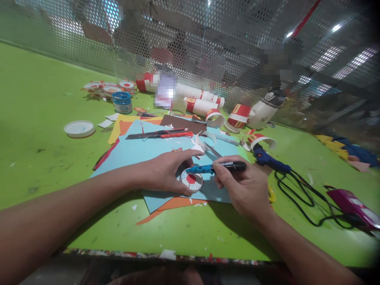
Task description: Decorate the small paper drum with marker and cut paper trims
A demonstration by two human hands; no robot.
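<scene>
My left hand (169,170) is closed around the left edge of a small round white disc (194,187) with a red centre and rows of small dark dots. Thumb and fingers steady it on light blue paper (118,162). Between the fingers of my right hand (243,186) is a black marker (234,166), its front part smeared with blue. The marker's blue tip rests at or just over the disc's upper edge; contact I cannot tell. Beyond my hands lie a box cutter (145,135) with orange-red parts and a pair of scissors (212,150), partly hidden.
At the back stand a blue paint jar (122,103), several decorated discs (110,89), paper cups (239,116) and a white kettle-like container (264,110). A lid (79,129) lies left. To the right are a blue glue gun (271,160), its looping black cord and a magenta device (350,204).
</scene>
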